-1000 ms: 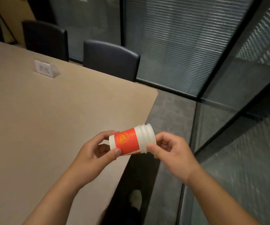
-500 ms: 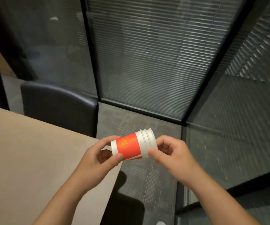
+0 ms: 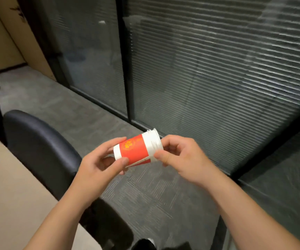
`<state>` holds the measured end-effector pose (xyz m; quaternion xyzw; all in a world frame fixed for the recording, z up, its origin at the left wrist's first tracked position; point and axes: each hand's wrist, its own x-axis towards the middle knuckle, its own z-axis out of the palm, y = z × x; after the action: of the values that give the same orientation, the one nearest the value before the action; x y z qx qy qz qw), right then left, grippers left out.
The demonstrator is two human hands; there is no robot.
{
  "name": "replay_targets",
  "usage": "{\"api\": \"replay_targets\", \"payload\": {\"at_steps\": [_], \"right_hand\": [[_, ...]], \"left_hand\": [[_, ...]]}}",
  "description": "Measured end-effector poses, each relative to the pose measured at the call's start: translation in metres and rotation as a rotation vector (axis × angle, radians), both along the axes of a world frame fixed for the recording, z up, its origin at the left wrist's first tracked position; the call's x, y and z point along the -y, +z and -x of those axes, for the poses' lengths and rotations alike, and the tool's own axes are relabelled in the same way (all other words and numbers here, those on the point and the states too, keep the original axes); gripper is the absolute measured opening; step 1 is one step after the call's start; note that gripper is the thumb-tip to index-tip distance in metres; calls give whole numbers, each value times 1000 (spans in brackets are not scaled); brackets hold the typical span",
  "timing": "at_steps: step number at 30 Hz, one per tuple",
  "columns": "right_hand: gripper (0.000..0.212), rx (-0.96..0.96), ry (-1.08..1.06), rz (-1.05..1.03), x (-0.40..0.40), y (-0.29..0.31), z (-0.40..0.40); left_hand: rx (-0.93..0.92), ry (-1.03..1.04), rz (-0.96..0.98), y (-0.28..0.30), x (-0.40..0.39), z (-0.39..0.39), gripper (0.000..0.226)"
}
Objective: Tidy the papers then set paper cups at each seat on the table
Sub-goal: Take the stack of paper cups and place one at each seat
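A short stack of red and white paper cups (image 3: 138,148) lies on its side in the air between both my hands, over the grey carpet. My left hand (image 3: 98,165) grips the base end, thumb under and fingers over. My right hand (image 3: 179,159) pinches the white rims at the open end. The tan table (image 3: 6,195) fills the lower left corner, below and left of the cups. No papers are in view.
A black padded chair (image 3: 42,148) stands against the table's edge, just left of my left hand. A glass wall with grey blinds (image 3: 199,69) runs across the back and right. A shoe (image 3: 145,244) shows at the bottom edge.
The view has swung right and away from the table; the chair now sits close under my left arm. Both hands keep the same hold on the cup stack.
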<state>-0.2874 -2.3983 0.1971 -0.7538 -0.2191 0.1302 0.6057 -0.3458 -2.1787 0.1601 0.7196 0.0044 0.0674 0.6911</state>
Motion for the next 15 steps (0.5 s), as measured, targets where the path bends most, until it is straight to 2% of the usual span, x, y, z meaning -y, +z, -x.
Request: {"api": "replay_targets", "payload": {"at_steps": [6,9,11,15], "right_hand": [[8,64,110,1,-36,-9,-146],[10,54,206,60,-65,-12,-211],[13,39,275,50,-88,-6,-249],[10,30,419,17,-152,2,-314]], "left_hand": [[23,178,16,-11,-21,-117,53],[13,229,11,-15,-43,-167,50],[17,288,22,-11,-61,-192,49],[-14,396,-11,-2,-104,-222,60]]}}
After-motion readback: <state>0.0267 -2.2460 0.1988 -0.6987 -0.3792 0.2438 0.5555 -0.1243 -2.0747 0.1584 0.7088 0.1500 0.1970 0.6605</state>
